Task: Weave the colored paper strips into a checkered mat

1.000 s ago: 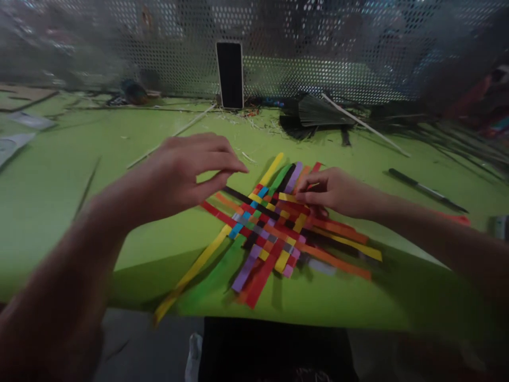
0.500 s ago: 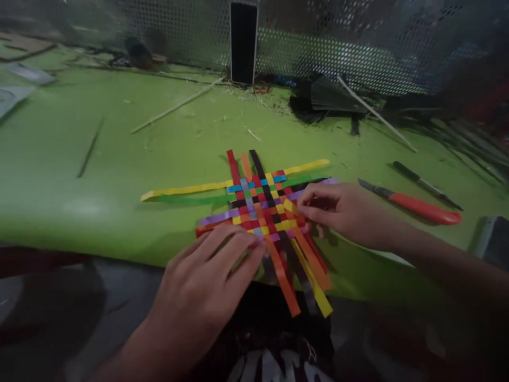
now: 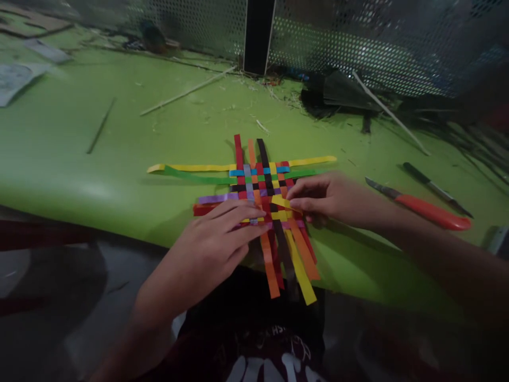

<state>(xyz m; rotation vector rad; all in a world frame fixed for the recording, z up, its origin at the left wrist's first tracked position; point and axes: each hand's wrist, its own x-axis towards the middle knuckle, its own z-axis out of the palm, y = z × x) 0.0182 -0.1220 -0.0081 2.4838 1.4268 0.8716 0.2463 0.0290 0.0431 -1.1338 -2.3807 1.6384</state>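
Note:
A woven mat (image 3: 260, 179) of bright flat strips lies near the table's front edge, loose strip ends fanning out on all sides. My left hand (image 3: 210, 246) rests over its lower left part, fingers stretched out and pressing on the weave. At the right side, the thumb and forefinger of my right hand (image 3: 334, 200) pinch a yellow strip (image 3: 280, 202), whose short end is lifted over the weave. Loose orange (image 3: 270, 265), black and yellow ends hang toward my lap. My fingers hide part of the lower weave.
Right of the mat lie a red-handled knife (image 3: 433, 211) and a dark thin blade tool (image 3: 433, 185). A dark upright phone-like slab (image 3: 258, 37) leans at the perforated back panel. Thin sticks (image 3: 186, 91), fibre scraps and papers (image 3: 18, 82) lie around the green table (image 3: 99, 180).
The view has shifted slightly. My left fingers lie flatter and farther onto the weave. The yellow strip in my right hand now reaches farther left across the mat.

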